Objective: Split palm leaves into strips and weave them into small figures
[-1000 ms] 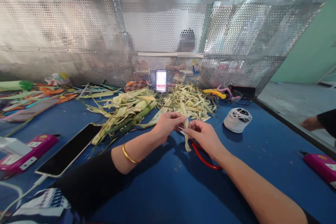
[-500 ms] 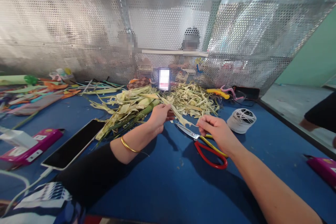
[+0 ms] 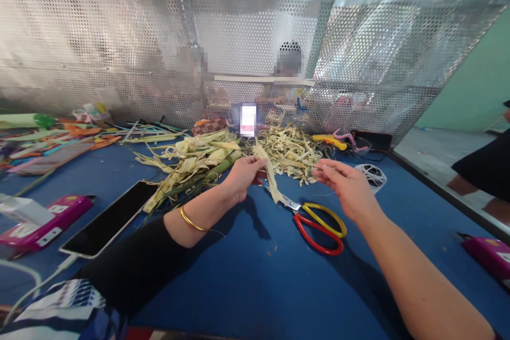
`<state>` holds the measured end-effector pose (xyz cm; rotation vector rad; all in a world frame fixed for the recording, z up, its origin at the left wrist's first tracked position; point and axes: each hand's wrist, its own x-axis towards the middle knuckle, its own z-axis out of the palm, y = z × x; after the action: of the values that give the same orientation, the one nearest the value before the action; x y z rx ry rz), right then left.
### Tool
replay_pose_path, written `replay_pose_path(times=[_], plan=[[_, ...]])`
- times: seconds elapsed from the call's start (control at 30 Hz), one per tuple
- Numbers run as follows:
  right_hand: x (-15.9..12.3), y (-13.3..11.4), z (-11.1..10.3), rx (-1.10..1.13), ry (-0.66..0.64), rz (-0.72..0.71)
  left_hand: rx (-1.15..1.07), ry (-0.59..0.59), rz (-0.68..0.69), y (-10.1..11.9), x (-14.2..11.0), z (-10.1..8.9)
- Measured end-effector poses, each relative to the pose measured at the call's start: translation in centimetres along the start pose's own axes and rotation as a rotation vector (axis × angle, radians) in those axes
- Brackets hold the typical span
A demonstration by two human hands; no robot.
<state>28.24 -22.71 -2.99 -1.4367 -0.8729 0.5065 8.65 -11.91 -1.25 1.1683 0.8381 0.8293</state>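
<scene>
My left hand point(image 3: 245, 174) pinches a pale strip of corn husk point(image 3: 270, 170), which hangs down toward the blades of the scissors. The scissors point(image 3: 299, 207), with one red and one yellow handle loop, lie on the blue table between my hands. Off to the right, my right hand point(image 3: 343, 180) is raised with thumb and fingertips together on a thin strand that I can barely make out. It is apart from the husk strip. Behind my right hand stands a spool of white string point(image 3: 372, 176), partly hidden.
Whole husks point(image 3: 199, 162) and a pile of shredded husk point(image 3: 290, 149) lie at the back. To the left are a tablet-like device point(image 3: 109, 218) and a magenta power strip point(image 3: 56, 223). A perforated metal screen point(image 3: 255, 26) closes off the far side; a person stands at right.
My right hand has moved right and a little up, away from the husk strip and off the scissor handles. The strip in my left hand now hangs more steeply.
</scene>
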Motion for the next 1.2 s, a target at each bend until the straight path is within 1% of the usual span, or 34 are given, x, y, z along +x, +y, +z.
replay_pose_path(times=[0.03, 0.07, 0.1, 0.13, 0.17, 0.2, 0.23, 0.27, 0.3, 0.37, 0.47, 0.53, 0.63, 0.7, 0.77, 0.83, 0.87, 1.0, 1.07, 1.2], plan=[[0.1, 0.2, 0.1, -0.129, 0.106, -0.046, 0.008, -0.066, -0.004, -0.1, -0.4, 0.3], [0.0, 0.2, 0.3, -0.251, 0.170, -0.102, 0.017, -0.116, 0.001, -0.2, -0.9, 0.6], [-0.4, 0.0, 0.6, -0.344, 0.173, -0.156, 0.028, -0.158, 0.006, -0.3, -1.3, 0.8], [-1.0, -0.2, 1.1, -0.375, 0.110, -0.201, 0.041, -0.190, 0.015, -0.4, -1.6, 1.0], [-1.7, -0.5, 1.6, -0.335, -0.045, -0.184, 0.056, -0.208, 0.026, -0.5, -1.8, 1.2], [-2.5, -0.9, 2.2, -0.252, -0.246, -0.101, 0.076, -0.219, 0.036, -0.6, -2.0, 1.3], [-3.3, -1.1, 2.8, -0.165, -0.393, -0.012, 0.101, -0.223, 0.051, -0.7, -2.2, 1.4], [-4.0, -1.4, 3.4, -0.119, -0.467, 0.049, 0.130, -0.221, 0.069, -0.8, -2.2, 1.4], [-4.6, -1.5, 3.8, -0.082, -0.479, 0.083, 0.160, -0.218, 0.087, -0.9, -2.3, 1.5], [-5.1, -1.4, 4.2, -0.023, -0.451, 0.134, 0.210, -0.214, 0.121, -0.9, -2.2, 1.5], [-4.9, -1.0, 4.1, -0.021, -0.370, 0.129, 0.236, -0.225, 0.151, -0.8, -2.1, 1.6], [-4.7, -0.7, 3.9, -0.108, -0.312, 0.055, 0.232, -0.224, 0.153, -0.7, -2.1, 1.6], [-4.6, -0.6, 3.8, -0.292, -0.231, -0.129, 0.197, -0.211, 0.133, -0.6, -2.2, 1.7], [-4.7, -0.7, 3.9, -0.363, -0.221, -0.217, 0.143, -0.229, 0.113, -0.6, -2.4, 1.8], [-4.8, -0.8, 3.9, -0.386, -0.250, -0.245, 0.104, -0.258, 0.098, -0.7, -2.5, 1.8], [-4.9, -0.8, 4.0, -0.372, -0.287, -0.228, 0.107, -0.253, 0.116, -0.9, -2.6, 1.8], [-5.0, -0.8, 4.1, -0.343, -0.311, -0.193, 0.119, -0.231, 0.141, -1.0, -2.5, 1.8], [-5.2, -0.8, 4.3, -0.171, -0.427, -0.001, 0.145, -0.136, 0.244, -1.2, -2.3, 1.8], [-5.1, -0.8, 4.3, -0.131, -0.420, 0.035, 0.138, -0.110, 0.269, -1.3, -2.2, 1.9], [-4.6, -0.9, 3.8, -0.123, -0.343, 0.045, 0.077, -0.032, 0.272, -1.1, -2.4, 2.0]])
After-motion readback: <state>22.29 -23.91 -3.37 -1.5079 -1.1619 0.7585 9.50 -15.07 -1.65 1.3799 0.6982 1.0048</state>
